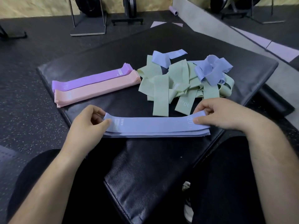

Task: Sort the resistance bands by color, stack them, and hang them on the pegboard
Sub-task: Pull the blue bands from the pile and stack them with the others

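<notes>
Stacking looked to be the step in hand. The blue stack (155, 128) lay at lower centre on the black mat (129, 50), long axis running left to right. The left hand (87, 125) pinched its left end; the right hand (223, 113) pinched its right end, thumb on top. Loose blue bands (212, 68) sat in the green pile (161, 84) at upper right, nearer the right hand.

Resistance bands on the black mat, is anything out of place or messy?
Yes. The heap of green bands at the far right is tangled, with loose blue bands crumpled on top. The purple stack, pink stack and the blue stack held by the left hand and right hand lie flat and tidy.
</notes>
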A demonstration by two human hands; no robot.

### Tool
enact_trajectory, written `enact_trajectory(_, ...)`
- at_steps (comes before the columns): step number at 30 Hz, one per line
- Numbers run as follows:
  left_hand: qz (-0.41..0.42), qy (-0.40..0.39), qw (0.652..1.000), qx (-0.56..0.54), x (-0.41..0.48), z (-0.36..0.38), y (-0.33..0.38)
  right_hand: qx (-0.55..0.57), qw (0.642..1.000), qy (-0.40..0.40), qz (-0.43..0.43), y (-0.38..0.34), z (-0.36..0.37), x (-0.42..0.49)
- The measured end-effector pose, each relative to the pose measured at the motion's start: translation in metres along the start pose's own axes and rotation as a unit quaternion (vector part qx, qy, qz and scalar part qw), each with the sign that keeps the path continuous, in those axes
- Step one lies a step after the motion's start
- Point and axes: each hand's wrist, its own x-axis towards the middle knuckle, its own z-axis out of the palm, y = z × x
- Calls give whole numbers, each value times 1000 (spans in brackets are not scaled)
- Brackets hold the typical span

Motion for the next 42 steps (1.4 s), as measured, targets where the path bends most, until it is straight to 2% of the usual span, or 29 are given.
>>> enact_trajectory(5, 36, -9, 998, 48, -1, 0, -2, -25, 1000, -3, 10, -5, 2, -4)
enact_trajectory(7, 102, 11, 987, 124, -3, 3, -2, -39, 999, 0, 21, -6, 3, -5)
enact_trajectory(9, 186, 35, 961, 203, -10, 13, 2, -60, 998, 7, 29, -6, 6, -7)
enact_trajectory(11, 258, 41, 938, 230, -19, 28, 11, -97, 995, 27, 23, -7, 10, -9)
enact_trajectory(15, 336, -64, 913, 220, -32, 62, 16, -155, 984, 72, -54, -17, 26, -22)
enact_trajectory(19, 362, -127, 890, 245, -29, 77, 11, -143, 980, 39, -131, -28, 36, -29)
enact_trajectory(24, 345, -126, 903, 222, -23, 81, 10, -165, 976, 17, -144, -30, 37, -17)
enact_trajectory(32, 347, -121, 903, 220, -25, 82, 12, -145, 982, -9, -125, -24, 38, -12)
enact_trajectory(34, 354, -103, 905, 215, -28, 81, 15, -114, 984, 7, -138, -24, 39, -13)
enact_trajectory(39, 364, -55, 908, 199, -26, 89, 42, -68, 976, 106, -175, -29, 34, -17)
enact_trajectory(42, 367, -31, 910, 193, -12, 104, 71, -33, 973, 154, -169, -26, 23, -10)
